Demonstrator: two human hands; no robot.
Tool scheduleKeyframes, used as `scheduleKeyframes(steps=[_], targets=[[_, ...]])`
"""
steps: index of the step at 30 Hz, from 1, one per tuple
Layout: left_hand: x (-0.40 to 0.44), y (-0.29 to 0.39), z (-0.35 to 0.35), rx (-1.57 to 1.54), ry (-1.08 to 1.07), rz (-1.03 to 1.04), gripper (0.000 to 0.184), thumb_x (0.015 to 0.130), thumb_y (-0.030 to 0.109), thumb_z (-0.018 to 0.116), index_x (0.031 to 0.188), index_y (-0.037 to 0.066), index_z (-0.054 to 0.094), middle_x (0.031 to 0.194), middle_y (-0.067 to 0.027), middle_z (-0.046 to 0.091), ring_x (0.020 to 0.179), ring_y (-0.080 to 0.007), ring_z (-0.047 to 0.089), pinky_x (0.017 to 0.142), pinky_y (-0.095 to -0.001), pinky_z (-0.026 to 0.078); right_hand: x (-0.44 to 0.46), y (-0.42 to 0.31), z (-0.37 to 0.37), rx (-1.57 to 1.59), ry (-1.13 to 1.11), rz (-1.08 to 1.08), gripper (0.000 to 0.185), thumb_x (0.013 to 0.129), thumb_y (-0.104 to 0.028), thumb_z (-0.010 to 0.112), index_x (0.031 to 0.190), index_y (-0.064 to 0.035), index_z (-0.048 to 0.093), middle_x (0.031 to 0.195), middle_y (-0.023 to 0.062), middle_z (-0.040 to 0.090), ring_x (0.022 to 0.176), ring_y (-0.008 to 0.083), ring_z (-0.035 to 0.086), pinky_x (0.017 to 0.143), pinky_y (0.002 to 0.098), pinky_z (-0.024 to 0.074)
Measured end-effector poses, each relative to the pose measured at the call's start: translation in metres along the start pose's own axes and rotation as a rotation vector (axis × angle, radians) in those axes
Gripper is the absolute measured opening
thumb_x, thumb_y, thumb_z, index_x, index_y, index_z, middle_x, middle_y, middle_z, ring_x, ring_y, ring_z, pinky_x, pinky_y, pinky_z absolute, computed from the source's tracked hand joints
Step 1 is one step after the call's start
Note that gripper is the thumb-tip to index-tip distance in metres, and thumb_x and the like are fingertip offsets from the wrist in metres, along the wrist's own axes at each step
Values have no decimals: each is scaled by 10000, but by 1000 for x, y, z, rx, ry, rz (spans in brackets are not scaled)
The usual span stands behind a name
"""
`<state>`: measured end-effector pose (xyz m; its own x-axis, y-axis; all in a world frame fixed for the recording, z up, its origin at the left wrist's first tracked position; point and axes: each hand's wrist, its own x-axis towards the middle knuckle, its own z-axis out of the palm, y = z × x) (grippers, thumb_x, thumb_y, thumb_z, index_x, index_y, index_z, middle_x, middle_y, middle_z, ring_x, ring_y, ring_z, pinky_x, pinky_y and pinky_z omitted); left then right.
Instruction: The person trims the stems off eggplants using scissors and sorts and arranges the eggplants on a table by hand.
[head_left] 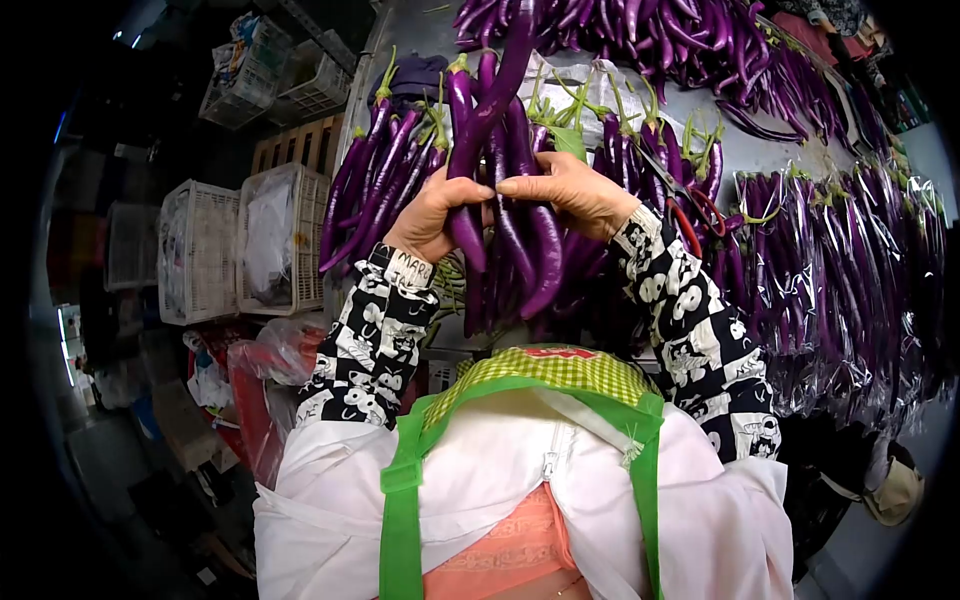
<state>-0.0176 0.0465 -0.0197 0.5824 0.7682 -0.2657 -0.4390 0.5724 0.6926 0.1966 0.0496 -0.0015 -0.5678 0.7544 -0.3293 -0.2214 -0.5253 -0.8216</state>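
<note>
A bunch of long purple eggplants is gripped between my two hands, its stems pointing away from me. My left hand wraps the left side, and my right hand wraps the right side. Both thumbs lie across the front and their tips nearly meet; most of the other fingers are hidden behind the eggplants. One thicker eggplant slants across the top of the bunch. Loose eggplants lie to the left of my hands. Scissors with red handles rest on eggplants just right of my right wrist.
Eggplants in clear plastic bags stand in rows at the right. A large pile of eggplants covers the far side of the metal table. White plastic crates stand at the left. Another person is partly visible at the far right.
</note>
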Motion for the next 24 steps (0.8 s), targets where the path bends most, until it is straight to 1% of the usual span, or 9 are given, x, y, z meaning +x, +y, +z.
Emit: scheduleKeyframes(steps=[1,5,12,14,16,18,20,23,24], targets=[[5,-1,8,37,49,15,396,828,14,601,1213,-35,521,1022,-105,654,890,-174,665,820,-303,559,6,8,-10,-33,42,47,543,789,-185,789,1208,47,534,1103,104,639,1054,156,600,932,271,483],[17,1,2,82,35,-81,297,882,44,614,1168,-24,568,1020,-99,672,892,-157,676,815,-293,574,10,26,-31,363,4,120,192,881,-110,616,1036,2,598,967,93,678,853,172,680,821,342,574],[40,1,19,80,156,-202,272,962,211,587,1151,16,600,1032,-64,667,912,-122,655,804,-251,560,22,49,-53,720,-106,144,247,903,-108,538,1092,42,587,1035,162,675,901,244,684,845,352,571],[48,0,21,102,150,-205,281,964,225,585,1160,24,598,1029,-53,667,898,-114,649,796,-249,554,26,52,-59,756,-146,147,286,924,-167,537,1107,46,585,1037,173,674,905,258,682,857,362,565],[56,-3,13,165,103,-237,299,971,260,574,1174,43,600,1011,-22,665,857,-94,632,787,-255,535,22,48,-51,768,-50,58,296,959,-256,524,1096,-2,592,1019,121,679,893,233,682,841,371,572],[58,-6,14,169,110,-270,311,952,261,604,1169,39,603,1004,-30,664,882,-116,634,817,-280,529,21,47,-45,744,-30,64,473,932,-493,558,1096,-52,610,1009,117,681,867,223,680,810,378,582],[54,-12,25,327,89,-240,479,881,228,700,1261,3,516,1087,-82,638,966,-188,622,868,-309,515,25,56,-50,666,-3,48,505,883,-525,613,1078,-60,624,997,111,680,847,217,679,763,391,596],[44,-22,26,555,72,-288,801,789,120,787,1431,64,311,1152,-65,597,981,-185,610,846,-312,519,11,53,-34,558,125,117,477,834,-497,695,1010,-55,657,933,89,689,817,202,676,729,382,597],[34,-23,30,586,34,-308,843,806,113,772,1472,97,254,1179,-50,578,999,-171,601,814,-301,525,8,50,-32,513,140,121,463,834,-482,705,997,-51,661,923,83,691,813,199,676,725,375,593]])
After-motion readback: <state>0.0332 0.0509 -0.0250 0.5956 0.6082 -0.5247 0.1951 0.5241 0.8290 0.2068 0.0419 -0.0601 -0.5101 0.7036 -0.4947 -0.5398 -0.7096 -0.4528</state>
